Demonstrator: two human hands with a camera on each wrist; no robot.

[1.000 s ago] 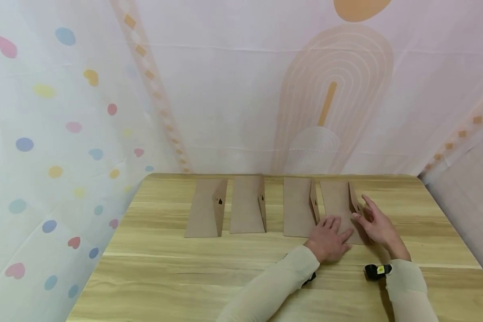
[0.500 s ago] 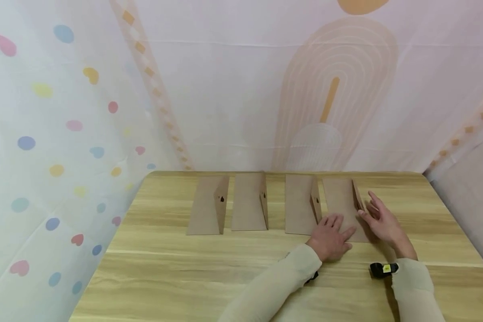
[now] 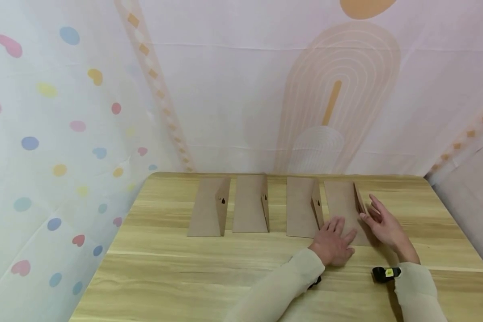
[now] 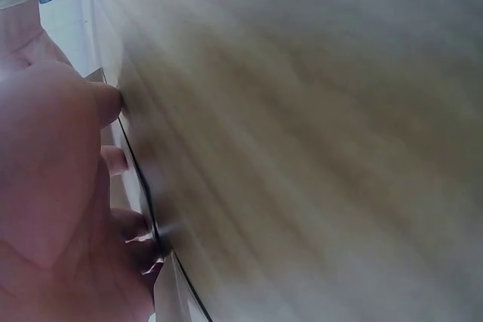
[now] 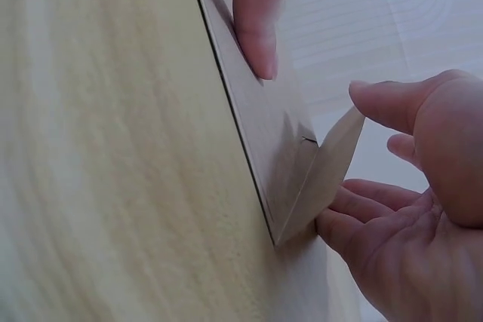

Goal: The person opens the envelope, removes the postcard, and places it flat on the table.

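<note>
Several brown kraft envelopes lie in a row on a wood-grain table, each with a flap raised along its right side. My left hand (image 3: 335, 241) rests palm-down, fingers spread, on the near part of the rightmost envelope (image 3: 340, 201). It also overlaps the near right corner of the neighbouring envelope (image 3: 302, 205). My right hand (image 3: 388, 229) is at the rightmost envelope's flap (image 5: 328, 175). In the right wrist view, the thumb touches the flap's edge while other fingers sit behind it. The left wrist view shows the left hand from the side, at the envelope's edge.
Two more envelopes, one (image 3: 205, 208) at the far left and one (image 3: 247, 205) beside it, lie near the table's (image 3: 177, 273) back edge. A patterned cloth (image 3: 225, 103) hangs behind. A black wrist camera (image 3: 382, 275) is on the right wrist.
The head view shifts slightly. My right hand edges a little to the right with the flap, while my left hand stays on the envelope.
</note>
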